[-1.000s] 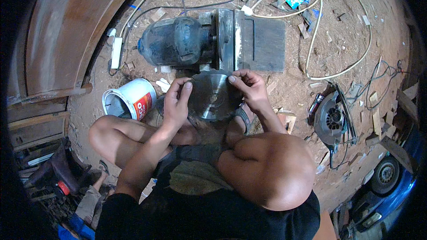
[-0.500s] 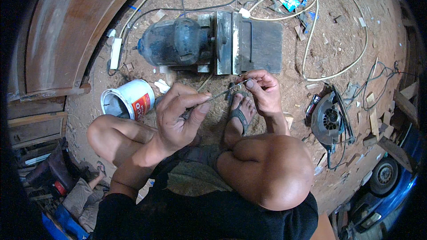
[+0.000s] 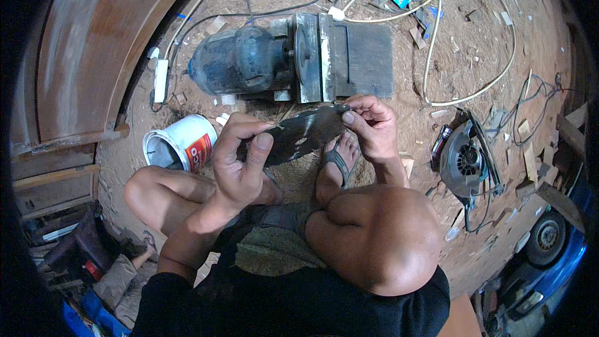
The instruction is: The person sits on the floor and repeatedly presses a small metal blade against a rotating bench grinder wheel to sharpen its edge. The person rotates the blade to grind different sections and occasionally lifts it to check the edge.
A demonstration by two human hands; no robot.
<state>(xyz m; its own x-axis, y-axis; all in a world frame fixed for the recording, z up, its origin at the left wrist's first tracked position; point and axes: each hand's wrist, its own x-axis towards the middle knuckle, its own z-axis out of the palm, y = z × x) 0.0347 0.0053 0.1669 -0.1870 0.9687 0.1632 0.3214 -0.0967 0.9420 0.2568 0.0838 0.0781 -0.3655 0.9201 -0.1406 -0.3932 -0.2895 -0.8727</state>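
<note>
A dark, worn circular saw blade (image 3: 315, 126) hangs tilted between my two hands above my foot, its face showing a small light hole. My left hand (image 3: 236, 161) pinches its left edge between thumb and fingers. At the opposite edge, my right hand (image 3: 374, 128) holds it with thumb and fingertips. Just beyond the blade lies a blue-black electric motor (image 3: 234, 61) with a round disc (image 3: 302, 53) on its shaft, set beside a flat board (image 3: 367, 59).
Left of my knee, a white bucket (image 3: 171, 143) lies tipped. On the right rests a handheld circular saw (image 3: 465, 159) with its cord. A pale cable (image 3: 426, 65) loops across the littered dirt floor. A power strip (image 3: 161, 81) lies near the wooden panel (image 3: 87, 43).
The blade has turned from edge-on to showing its broad dark face. My left hand has shifted slightly down with its thumb raised; the right has barely moved. The view has shifted a little.
</note>
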